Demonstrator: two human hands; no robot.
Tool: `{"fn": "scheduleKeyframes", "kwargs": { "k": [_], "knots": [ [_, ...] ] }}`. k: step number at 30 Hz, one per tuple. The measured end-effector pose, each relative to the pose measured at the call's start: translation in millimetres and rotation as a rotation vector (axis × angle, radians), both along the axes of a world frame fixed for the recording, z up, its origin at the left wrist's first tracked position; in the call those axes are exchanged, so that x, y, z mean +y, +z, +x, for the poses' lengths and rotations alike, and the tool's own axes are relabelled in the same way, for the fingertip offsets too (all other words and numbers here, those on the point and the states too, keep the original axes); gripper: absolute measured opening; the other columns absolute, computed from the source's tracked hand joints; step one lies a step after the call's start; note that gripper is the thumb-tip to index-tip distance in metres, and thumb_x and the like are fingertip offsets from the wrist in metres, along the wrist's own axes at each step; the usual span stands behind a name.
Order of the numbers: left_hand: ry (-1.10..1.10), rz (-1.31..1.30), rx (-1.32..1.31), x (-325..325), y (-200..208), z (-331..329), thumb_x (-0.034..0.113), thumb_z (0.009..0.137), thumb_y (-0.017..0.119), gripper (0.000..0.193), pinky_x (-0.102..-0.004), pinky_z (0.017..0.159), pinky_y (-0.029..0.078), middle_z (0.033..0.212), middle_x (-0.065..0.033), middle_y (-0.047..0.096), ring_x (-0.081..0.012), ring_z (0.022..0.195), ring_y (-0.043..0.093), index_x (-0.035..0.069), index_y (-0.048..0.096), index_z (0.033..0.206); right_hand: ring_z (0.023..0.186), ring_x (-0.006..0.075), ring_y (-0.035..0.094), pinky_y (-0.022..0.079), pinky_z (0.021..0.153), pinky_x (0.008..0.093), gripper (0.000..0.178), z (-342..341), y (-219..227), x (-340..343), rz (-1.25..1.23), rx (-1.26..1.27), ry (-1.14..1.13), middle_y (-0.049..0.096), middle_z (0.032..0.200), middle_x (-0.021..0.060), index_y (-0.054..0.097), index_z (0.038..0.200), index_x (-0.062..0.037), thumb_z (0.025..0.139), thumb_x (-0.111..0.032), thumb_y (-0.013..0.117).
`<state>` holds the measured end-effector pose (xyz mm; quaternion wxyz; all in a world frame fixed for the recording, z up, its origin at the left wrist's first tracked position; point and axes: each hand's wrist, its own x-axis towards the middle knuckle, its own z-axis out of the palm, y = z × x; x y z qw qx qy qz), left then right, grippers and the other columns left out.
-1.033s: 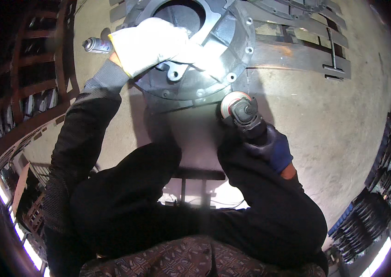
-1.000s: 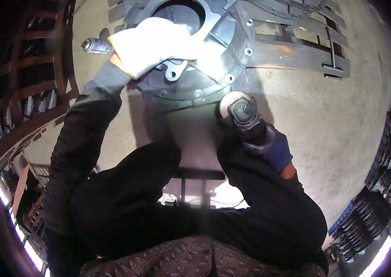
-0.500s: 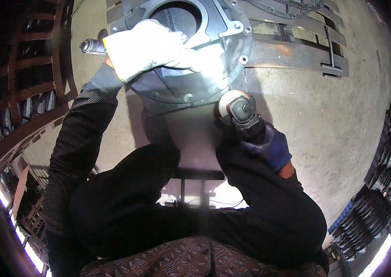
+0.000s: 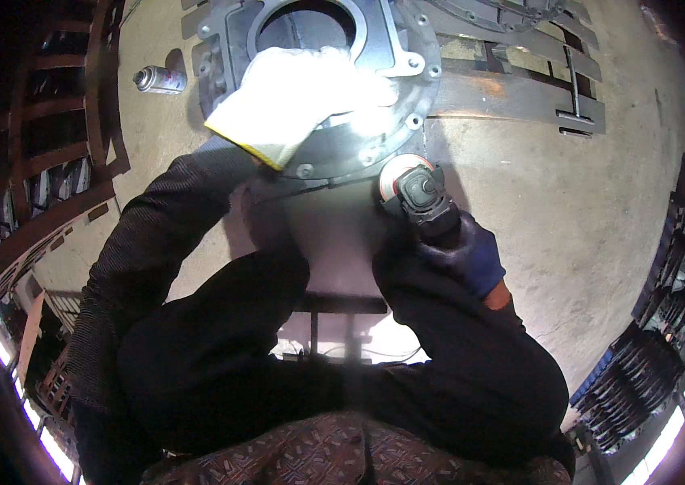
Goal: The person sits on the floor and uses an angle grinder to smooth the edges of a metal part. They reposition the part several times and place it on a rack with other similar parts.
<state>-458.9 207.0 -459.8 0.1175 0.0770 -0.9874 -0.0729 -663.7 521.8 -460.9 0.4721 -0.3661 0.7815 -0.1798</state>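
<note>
Both hands are gloved: the left hand, in a white glove with yellow edge, lies over the near left part of a round grey metal casting, and the right hand, in a dark blue glove, is closed around the body of an angle grinder. For the left hand I cannot tell if its fingers pinch the casting or only rest on it, because the strong light makes the glove almost pure white. Compared with one second ago, the casting has turned clockwise: its arm with a hole at the end, which was at the far right, now points more to the right, and the lug that showed beside the left hand is not seen any more. The left hand has also come nearer, so that the spray can, lying on the floor at the left, is now uncovered by the glove. Meanwhile the grinder has kept almost the same place, its disc just beside the near right rim of the casting. This disc is partly hidden under the grinder head, and the far side of the casting is cut off by the upper edge. Also cut off is a second casting, at the far right on slats. What supports the near rim is too dark to make out.
</note>
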Motion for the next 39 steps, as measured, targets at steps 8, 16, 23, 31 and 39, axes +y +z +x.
{"fn": "scheduleKeyframes", "kwargs": {
  "k": [8, 16, 23, 31, 39],
  "knots": [
    [0.024, -0.201, -0.213, -27, 8, 7, 0.038, 0.099, 0.065, 0.032, -0.0387, 0.084, 0.057, 0.106, -0.0091, 0.074, -0.0263, 0.092, 0.073, 0.014, 0.075, 0.119, 0.112, 0.0322, 0.075, 0.059, 0.097, 0.0409, 0.059, -1, 1, -1, 0.003, 0.074, 0.083, 0.078, 0.116, 0.0141, 0.071, 0.130, -0.0150, 0.083, -0.046, 0.086],
    [0.048, -0.058, -0.045, -5, -12, -1, 0.026, 0.100, 0.062, 0.033, -0.0439, 0.096, 0.054, 0.121, -0.0136, 0.073, -0.0319, 0.107, 0.069, 0.019, 0.073, 0.130, 0.110, 0.0320, 0.076, 0.060, 0.094, 0.0409, 0.075, 8, 29, -14, 0.046, -0.082, -0.102, 0.078, 0.119, 0.0164, 0.067, 0.136, -0.0077, 0.076, -0.045, 0.092],
    [0.052, -0.125, -0.103, -26, -4, 20, 0.028, 0.100, 0.063, 0.031, -0.0446, 0.091, 0.055, 0.111, -0.0166, 0.071, -0.0330, 0.101, 0.070, 0.007, 0.069, 0.121, 0.108, 0.0319, 0.076, 0.060, 0.093, 0.0417, 0.070, 1, 10, -9, 0.011, 0.003, -0.012, 0.078, 0.116, 0.0161, 0.070, 0.129, -0.0069, 0.076, -0.047, 0.091],
    [0.063, -0.127, -0.079, -30, -32, 18, 0.023, 0.100, 0.063, 0.035, -0.0444, 0.095, 0.055, 0.112, -0.0186, 0.071, -0.0368, 0.106, 0.069, 0.005, 0.065, 0.130, 0.103, 0.0362, 0.077, 0.061, 0.088, 0.0442, 0.065, -3, 2, 5, -0.011, 0.123, -0.008, 0.079, 0.110, 0.0180, 0.070, 0.124, -0.0057, 0.078, -0.047, 0.090],
    [0.035, -0.169, -0.262, -27, -30, 36, 0.026, 0.100, 0.065, 0.041, -0.0461, 0.109, 0.048, 0.132, -0.0144, 0.070, -0.0347, 0.121, 0.066, 0.007, 0.069, 0.136, 0.100, 0.0330, 0.078, 0.062, 0.085, 0.0437, 0.059, -7, -18, 20, -0.004, 0.157, -0.186, 0.079, 0.106, 0.0174, 0.071, 0.120, -0.0048, 0.079, -0.043, 0.090]
  ]
}}
